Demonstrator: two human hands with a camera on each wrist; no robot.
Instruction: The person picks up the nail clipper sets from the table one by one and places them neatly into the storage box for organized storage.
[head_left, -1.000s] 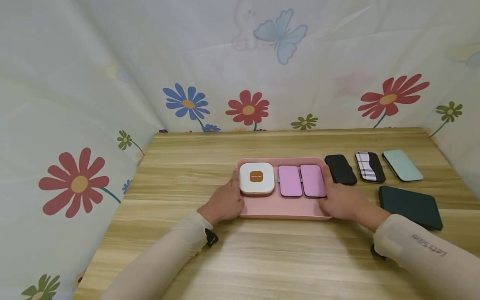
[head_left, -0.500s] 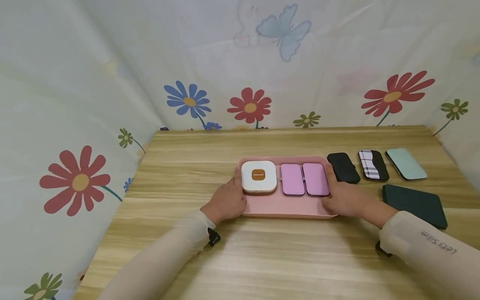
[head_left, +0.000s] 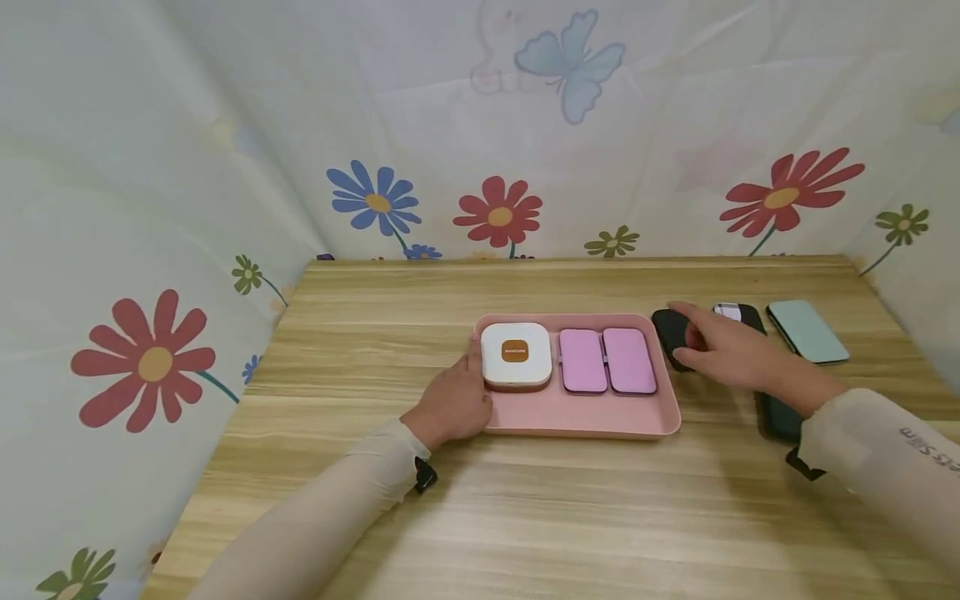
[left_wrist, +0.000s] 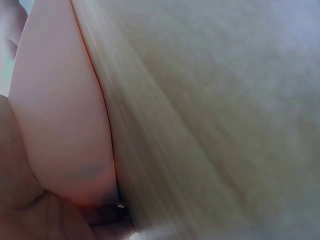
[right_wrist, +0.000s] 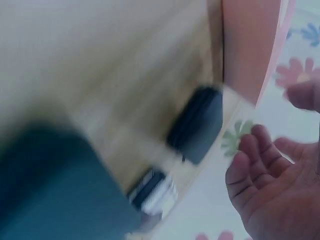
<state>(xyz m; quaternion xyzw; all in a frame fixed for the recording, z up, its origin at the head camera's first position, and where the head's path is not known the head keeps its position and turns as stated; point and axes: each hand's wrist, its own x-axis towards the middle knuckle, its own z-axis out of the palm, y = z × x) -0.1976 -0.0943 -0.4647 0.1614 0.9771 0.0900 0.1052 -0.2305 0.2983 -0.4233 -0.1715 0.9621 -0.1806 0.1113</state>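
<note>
My left hand (head_left: pixel 453 400) holds the left end of a pink tray (head_left: pixel 577 417); in the left wrist view its fingers (left_wrist: pixel 105 220) bend round the tray's corner. In the tray lie a white manicure box (head_left: pixel 516 354) with a brown label and two lilac flat cases (head_left: pixel 582 361) side by side. My right hand (head_left: pixel 723 346) hovers over a black case (head_left: pixel 669 327) just right of the tray and partly covers it. In the right wrist view its fingers are loosely bent, holding nothing, apart from the black case.
Behind the right hand is a plaid-and-black case (head_left: pixel 738 312), partly hidden. A mint green case (head_left: pixel 808 331) lies farther right. The dark green box (head_left: pixel 778 417) is mostly covered by the right forearm. A flowered curtain (head_left: pixel 420 108) stands behind the wooden table (head_left: pixel 525 500).
My right hand has let go of the tray's right end and moved right, over the black case. The left hand stays on the tray, which keeps its place.
</note>
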